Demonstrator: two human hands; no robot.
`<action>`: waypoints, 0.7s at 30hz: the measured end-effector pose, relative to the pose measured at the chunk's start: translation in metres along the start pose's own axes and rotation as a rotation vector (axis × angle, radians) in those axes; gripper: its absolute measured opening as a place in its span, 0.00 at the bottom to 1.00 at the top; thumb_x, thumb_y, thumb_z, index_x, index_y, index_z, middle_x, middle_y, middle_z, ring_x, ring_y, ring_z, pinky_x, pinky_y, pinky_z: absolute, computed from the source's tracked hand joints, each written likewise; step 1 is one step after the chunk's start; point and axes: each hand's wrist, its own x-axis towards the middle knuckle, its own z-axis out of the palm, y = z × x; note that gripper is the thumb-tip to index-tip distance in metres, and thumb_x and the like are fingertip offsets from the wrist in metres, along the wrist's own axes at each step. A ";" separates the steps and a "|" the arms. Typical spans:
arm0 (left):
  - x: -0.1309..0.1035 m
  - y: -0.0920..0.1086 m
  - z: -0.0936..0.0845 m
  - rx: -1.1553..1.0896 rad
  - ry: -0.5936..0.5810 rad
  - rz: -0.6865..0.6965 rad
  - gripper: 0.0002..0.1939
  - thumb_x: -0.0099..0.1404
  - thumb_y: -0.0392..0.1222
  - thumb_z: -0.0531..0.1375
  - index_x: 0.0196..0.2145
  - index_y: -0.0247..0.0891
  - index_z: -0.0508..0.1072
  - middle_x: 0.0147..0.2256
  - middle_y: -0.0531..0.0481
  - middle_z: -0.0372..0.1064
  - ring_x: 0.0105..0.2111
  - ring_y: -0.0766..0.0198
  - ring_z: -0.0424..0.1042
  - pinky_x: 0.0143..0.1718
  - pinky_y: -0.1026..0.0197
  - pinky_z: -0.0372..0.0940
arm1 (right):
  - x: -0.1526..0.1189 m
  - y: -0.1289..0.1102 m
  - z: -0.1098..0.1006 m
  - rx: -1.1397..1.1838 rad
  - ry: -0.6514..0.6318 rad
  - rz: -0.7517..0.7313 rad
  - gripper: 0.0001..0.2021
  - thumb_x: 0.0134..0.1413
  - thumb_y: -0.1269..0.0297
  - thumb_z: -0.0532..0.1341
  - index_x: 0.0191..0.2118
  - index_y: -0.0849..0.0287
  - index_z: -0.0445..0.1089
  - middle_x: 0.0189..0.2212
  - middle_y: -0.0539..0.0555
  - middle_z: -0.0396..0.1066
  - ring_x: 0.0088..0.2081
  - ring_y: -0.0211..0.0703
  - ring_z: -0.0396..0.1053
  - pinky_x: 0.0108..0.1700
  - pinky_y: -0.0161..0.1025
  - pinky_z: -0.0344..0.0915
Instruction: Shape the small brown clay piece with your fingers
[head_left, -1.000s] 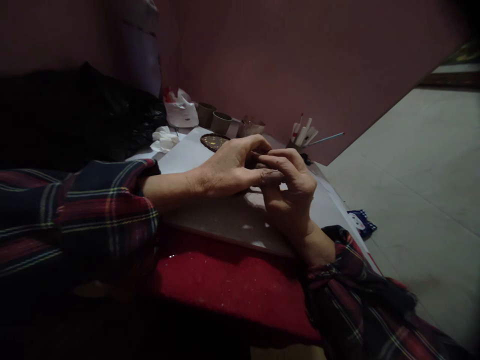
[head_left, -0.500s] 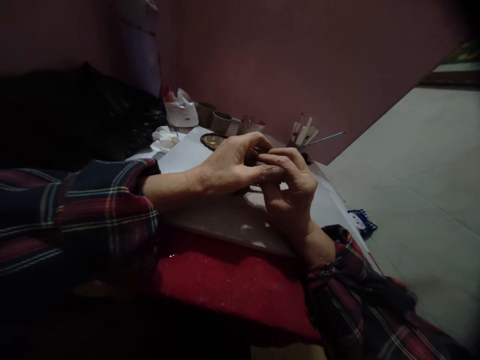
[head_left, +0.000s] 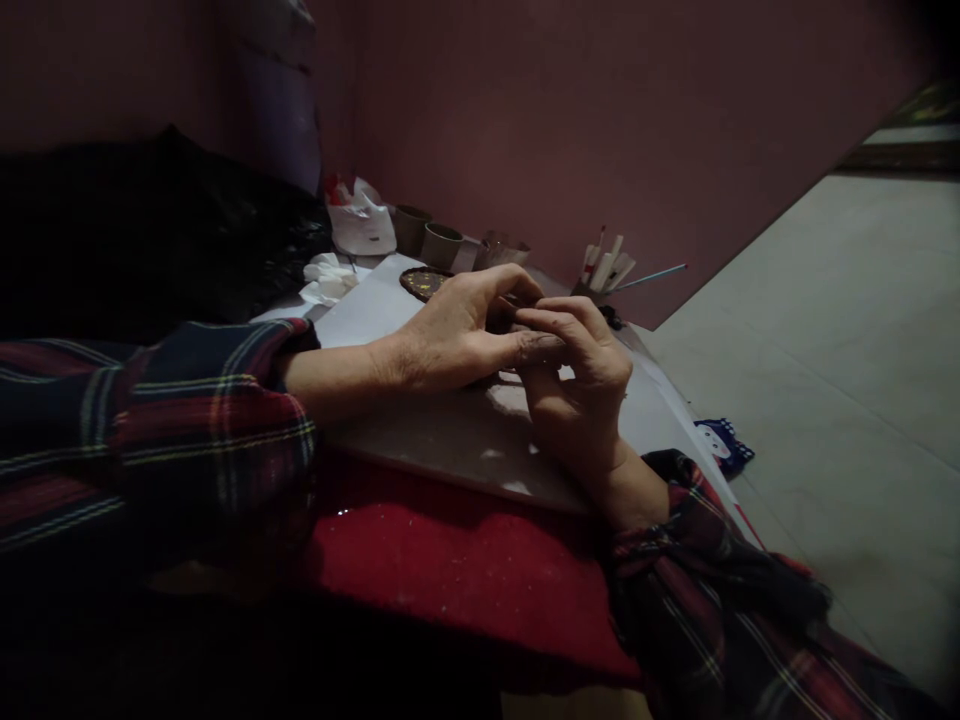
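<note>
My left hand (head_left: 465, 335) reaches in from the left with its fingers curled and its thumb stretched toward the other hand. Its fingertips meet those of my right hand (head_left: 577, 375), which is bent at the wrist with fingers closed in a pinch. Whatever the fingers grip is hidden behind them; only a dark brown bit shows in the gap. Beneath both hands is a pale board (head_left: 442, 440). Just beyond the left hand lies a round dark brown piece (head_left: 421, 283) with yellow specks, partly covered by the hand.
Along the wall stand a white plastic bag (head_left: 363, 225), grey-brown cups (head_left: 442, 244) and a holder with several pale sticks (head_left: 611, 265). Crumpled white tissue (head_left: 328, 280) lies at the left, near a black plastic bag (head_left: 247, 220). Red cloth (head_left: 465, 580) covers the near side.
Almost nothing differs. My right hand has shifted very slightly to the left, its fingers still against those of my left hand.
</note>
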 end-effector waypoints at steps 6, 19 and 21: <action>-0.001 0.000 0.000 0.043 0.003 -0.018 0.14 0.59 0.47 0.65 0.36 0.35 0.69 0.29 0.52 0.69 0.30 0.66 0.68 0.31 0.64 0.62 | -0.001 0.000 0.000 0.000 0.001 0.009 0.14 0.51 0.76 0.60 0.42 0.55 0.73 0.39 0.54 0.71 0.42 0.43 0.74 0.43 0.42 0.74; 0.000 0.001 0.001 0.066 0.016 -0.039 0.11 0.58 0.44 0.65 0.35 0.35 0.69 0.27 0.53 0.67 0.28 0.67 0.65 0.28 0.64 0.59 | -0.001 0.000 0.001 0.020 -0.016 0.038 0.14 0.50 0.77 0.60 0.42 0.57 0.73 0.38 0.54 0.72 0.41 0.42 0.74 0.42 0.41 0.74; 0.000 0.001 0.001 0.078 0.012 -0.042 0.12 0.58 0.44 0.65 0.35 0.35 0.70 0.27 0.53 0.67 0.29 0.67 0.65 0.28 0.64 0.59 | -0.001 0.000 0.001 0.019 -0.018 0.032 0.14 0.50 0.77 0.60 0.42 0.56 0.73 0.38 0.54 0.72 0.41 0.42 0.74 0.41 0.41 0.74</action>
